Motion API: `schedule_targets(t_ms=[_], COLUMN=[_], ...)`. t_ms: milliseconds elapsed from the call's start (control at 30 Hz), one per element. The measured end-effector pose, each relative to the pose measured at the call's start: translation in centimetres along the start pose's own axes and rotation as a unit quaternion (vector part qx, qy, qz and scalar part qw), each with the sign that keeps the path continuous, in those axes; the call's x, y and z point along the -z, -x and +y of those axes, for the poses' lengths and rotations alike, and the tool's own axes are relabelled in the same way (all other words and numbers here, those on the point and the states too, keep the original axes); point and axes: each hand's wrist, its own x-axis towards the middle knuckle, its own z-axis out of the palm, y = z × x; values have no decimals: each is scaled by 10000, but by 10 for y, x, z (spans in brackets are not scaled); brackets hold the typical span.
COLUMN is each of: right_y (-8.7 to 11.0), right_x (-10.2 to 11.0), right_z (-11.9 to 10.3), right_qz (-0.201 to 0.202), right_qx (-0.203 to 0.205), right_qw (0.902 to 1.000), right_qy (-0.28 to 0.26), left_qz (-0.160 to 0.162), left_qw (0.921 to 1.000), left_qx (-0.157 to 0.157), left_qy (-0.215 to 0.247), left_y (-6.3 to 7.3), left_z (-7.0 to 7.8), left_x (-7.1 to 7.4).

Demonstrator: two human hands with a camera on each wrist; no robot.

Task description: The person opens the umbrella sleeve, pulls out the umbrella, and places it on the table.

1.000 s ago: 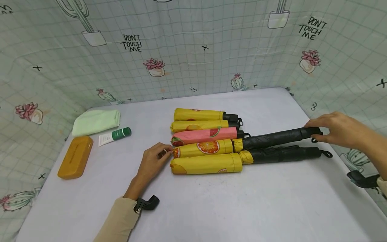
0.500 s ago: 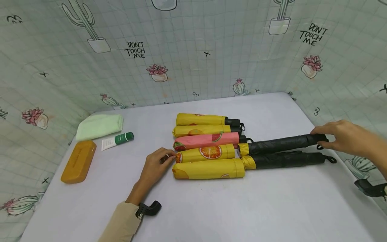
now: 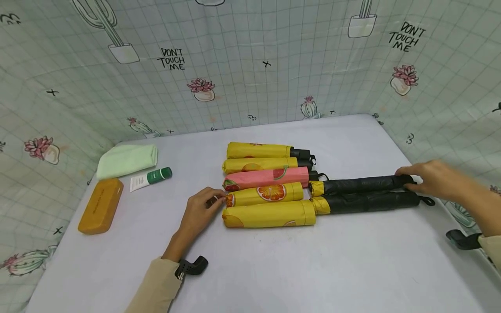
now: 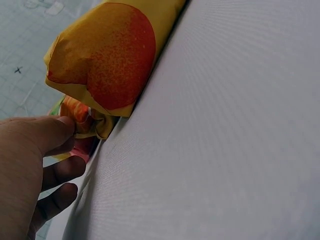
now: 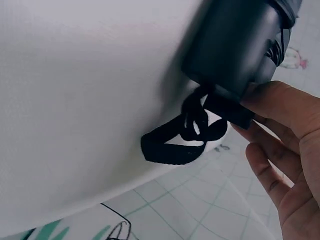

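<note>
Left hand [image 3: 199,211]: clamped with thumb and fingertips on the left end of an orange-slice roll [image 3: 270,195], yellow and lying flat, with the lower fingers bent away from it in the left wrist view. Right hand [image 3: 434,178]: clamped with thumb and fingers on the right end of the rear black umbrella [image 3: 364,184], in line with the orange-slice roll and just right of it, yellow at its left end.

Along the near side of the orange-slice roll, a longer yellow roll [image 3: 270,215]. To the right of that, close alongside the rear black umbrella, the front black umbrella [image 3: 375,203], also yellow at its left end, with a loop strap [image 3: 427,201] at its right.

Behind, in order: a watermelon-print pink umbrella [image 3: 266,177], a yellow umbrella [image 3: 270,164] and, farthest back, a shorter-looking yellow one [image 3: 258,150], all with black handles pointing right.

Well left of the rolls on the white counter [image 3: 332,269]: a tan case [image 3: 101,206], a green-capped tube [image 3: 151,178] and a folded pale green cloth [image 3: 127,161]. Beyond the counter: a grid-patterned sheet [image 3: 235,48] with potted cacti.
</note>
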Motion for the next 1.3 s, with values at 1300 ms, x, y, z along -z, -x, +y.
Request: schedule_targets(t_ms=[1300], right_y=[-131], right_x=[-8], right_z=[-132], right_qz=[-759], right_qx=[339], right_qw=[9930], right_qy=[-834], left_qz=[255], left_qw=[9979], left_qx=[324], left_qy=[500], left_y=[-36], left_z=[-11], left_x=[-1])
